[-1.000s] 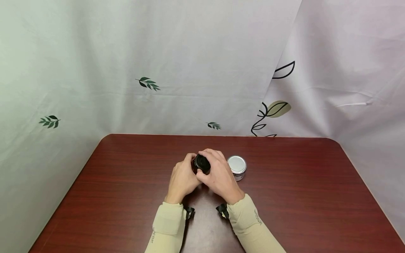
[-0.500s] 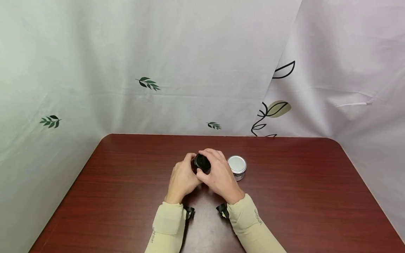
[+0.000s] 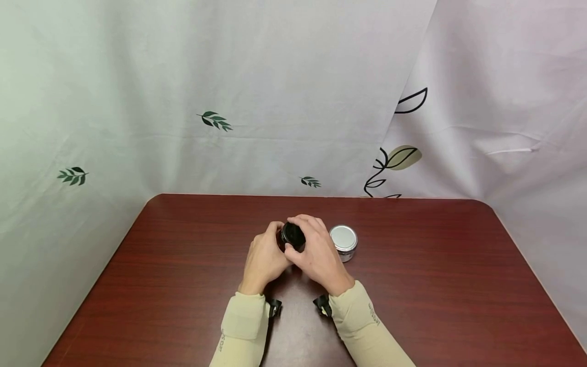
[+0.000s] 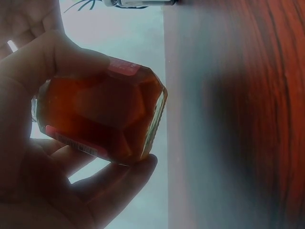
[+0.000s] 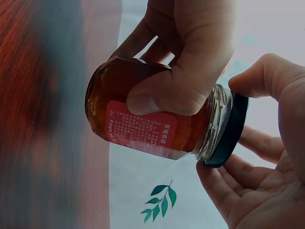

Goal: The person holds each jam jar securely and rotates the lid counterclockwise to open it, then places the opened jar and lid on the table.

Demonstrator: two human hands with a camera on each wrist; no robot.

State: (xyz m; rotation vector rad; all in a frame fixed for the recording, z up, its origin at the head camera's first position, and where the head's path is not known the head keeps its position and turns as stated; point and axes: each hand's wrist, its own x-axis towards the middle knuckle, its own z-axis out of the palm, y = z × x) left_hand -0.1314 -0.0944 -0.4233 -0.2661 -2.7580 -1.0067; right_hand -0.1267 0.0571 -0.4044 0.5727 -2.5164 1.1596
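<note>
My left hand (image 3: pixel 266 259) grips a glass jar (image 4: pixel 102 107) of amber contents, its thumb pressing on the red label (image 5: pixel 159 128). The jar has faceted sides, and in the left wrist view a gap shows between its base and the tabletop. On the jar's mouth sits a black lid (image 3: pixel 293 235). From the right, my right hand (image 3: pixel 318 253) holds that lid (image 5: pixel 232 135) by its edge, thumb on one side and fingers on the other. In the head view the two hands hide most of the jar's body.
A round silver tin (image 3: pixel 343 238) with a pale lid stands just right of my right hand on the dark red wooden table (image 3: pixel 183 265). Behind the table hangs a white curtain (image 3: pixel 275 76) with leaf prints. A black strap piece shows at each sleeve.
</note>
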